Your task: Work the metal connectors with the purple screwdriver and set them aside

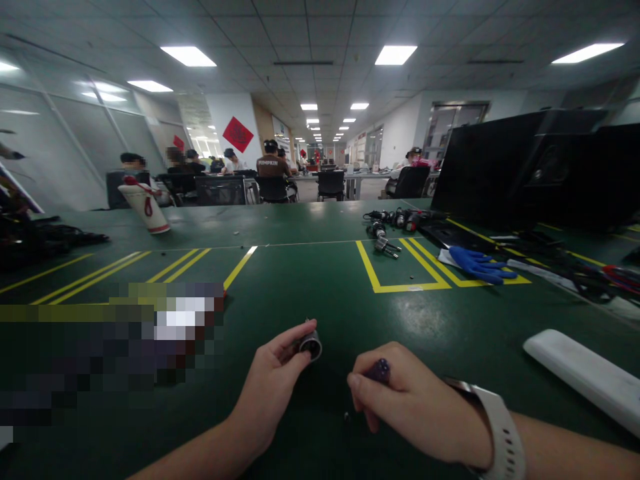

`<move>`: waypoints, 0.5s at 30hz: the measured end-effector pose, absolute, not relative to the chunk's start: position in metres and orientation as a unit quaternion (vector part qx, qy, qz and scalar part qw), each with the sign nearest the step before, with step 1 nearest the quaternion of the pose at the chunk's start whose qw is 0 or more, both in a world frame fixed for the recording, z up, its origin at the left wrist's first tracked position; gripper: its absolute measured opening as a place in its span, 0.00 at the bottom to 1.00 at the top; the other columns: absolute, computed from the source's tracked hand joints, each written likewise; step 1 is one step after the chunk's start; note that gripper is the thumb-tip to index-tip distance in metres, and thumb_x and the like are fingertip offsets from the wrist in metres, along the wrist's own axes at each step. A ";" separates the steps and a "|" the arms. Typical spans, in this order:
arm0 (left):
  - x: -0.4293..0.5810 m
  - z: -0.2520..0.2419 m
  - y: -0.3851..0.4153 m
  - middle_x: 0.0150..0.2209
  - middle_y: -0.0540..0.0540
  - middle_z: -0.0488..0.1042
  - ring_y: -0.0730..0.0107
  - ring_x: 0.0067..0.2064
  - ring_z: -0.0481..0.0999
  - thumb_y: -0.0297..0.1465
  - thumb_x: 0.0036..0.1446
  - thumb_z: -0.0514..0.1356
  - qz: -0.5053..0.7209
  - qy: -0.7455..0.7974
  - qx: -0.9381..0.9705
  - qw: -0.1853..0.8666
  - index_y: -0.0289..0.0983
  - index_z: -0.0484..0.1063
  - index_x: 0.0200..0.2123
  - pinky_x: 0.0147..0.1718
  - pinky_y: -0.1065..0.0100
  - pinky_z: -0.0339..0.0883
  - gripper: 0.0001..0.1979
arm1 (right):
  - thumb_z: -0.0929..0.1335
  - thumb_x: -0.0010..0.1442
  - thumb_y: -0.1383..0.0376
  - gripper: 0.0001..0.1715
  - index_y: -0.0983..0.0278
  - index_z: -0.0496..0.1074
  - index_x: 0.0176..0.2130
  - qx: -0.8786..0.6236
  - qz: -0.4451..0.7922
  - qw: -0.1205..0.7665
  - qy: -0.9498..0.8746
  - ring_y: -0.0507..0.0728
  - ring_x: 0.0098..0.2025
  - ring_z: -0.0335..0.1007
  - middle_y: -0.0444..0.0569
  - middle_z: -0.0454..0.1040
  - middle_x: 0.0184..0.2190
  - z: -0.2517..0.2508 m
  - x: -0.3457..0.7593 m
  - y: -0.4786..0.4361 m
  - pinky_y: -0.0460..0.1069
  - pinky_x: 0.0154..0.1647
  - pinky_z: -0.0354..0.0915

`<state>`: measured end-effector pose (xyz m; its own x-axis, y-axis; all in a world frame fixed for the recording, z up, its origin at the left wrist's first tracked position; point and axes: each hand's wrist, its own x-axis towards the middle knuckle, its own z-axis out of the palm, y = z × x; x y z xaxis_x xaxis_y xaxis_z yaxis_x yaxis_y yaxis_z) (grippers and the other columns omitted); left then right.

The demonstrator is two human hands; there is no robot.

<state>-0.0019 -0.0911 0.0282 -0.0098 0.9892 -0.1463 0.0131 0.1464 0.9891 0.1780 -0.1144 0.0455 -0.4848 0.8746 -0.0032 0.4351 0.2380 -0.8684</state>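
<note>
Pinching a small round metal part (311, 345) between thumb and fingers, the left hand (273, 380) is just below the middle of the frame, with the green desk (320, 283) behind it. The part looks like a short tube, and its open end faces the viewer, turned a little to the lower right of the frame. The right hand (400, 400) is curled around a dark purple handle (380, 371), to the right of the part and a bit lower. So both grips are closed on something: the left one on the metal part, the right one on the handle. The two hands do not touch, and a strip of desk shows between them. From the right grip, the metal part lies left and slightly up, and the left hand is the nearer one, as it has hold of it. One end of the handle pokes out near the top of the right hand. Its long way seems to run down to the lower left, but the fingers hide most of it. A tiny bit (347, 417) shows by the right fingers, and I cannot tell if it is a tip or a loose piece
</note>
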 end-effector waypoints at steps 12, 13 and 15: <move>-0.005 0.028 -0.093 0.42 0.43 0.77 0.58 0.45 0.74 0.26 0.46 0.58 0.440 0.536 0.455 0.559 0.35 0.71 0.47 0.50 0.56 0.60 0.22 | 0.60 0.62 0.58 0.22 0.69 0.71 0.27 -0.309 0.490 0.451 -0.679 0.52 0.26 0.68 0.50 0.72 0.22 0.030 0.179 -0.121 0.48 0.30 0.65; -0.005 0.028 -0.093 0.42 0.43 0.77 0.58 0.45 0.74 0.26 0.46 0.58 0.438 0.535 0.456 0.560 0.35 0.71 0.47 0.50 0.56 0.60 0.22 | 0.59 0.63 0.60 0.21 0.69 0.72 0.27 -0.311 0.454 0.457 -0.699 0.53 0.27 0.69 0.51 0.73 0.23 0.032 0.180 -0.122 0.48 0.31 0.64; -0.005 0.028 -0.093 0.42 0.43 0.77 0.59 0.44 0.73 0.26 0.46 0.58 0.439 0.534 0.457 0.560 0.35 0.71 0.47 0.48 0.57 0.61 0.22 | 0.59 0.62 0.65 0.17 0.68 0.73 0.30 -0.320 0.375 0.471 -0.732 0.53 0.30 0.69 0.51 0.74 0.26 0.034 0.181 -0.125 0.48 0.33 0.64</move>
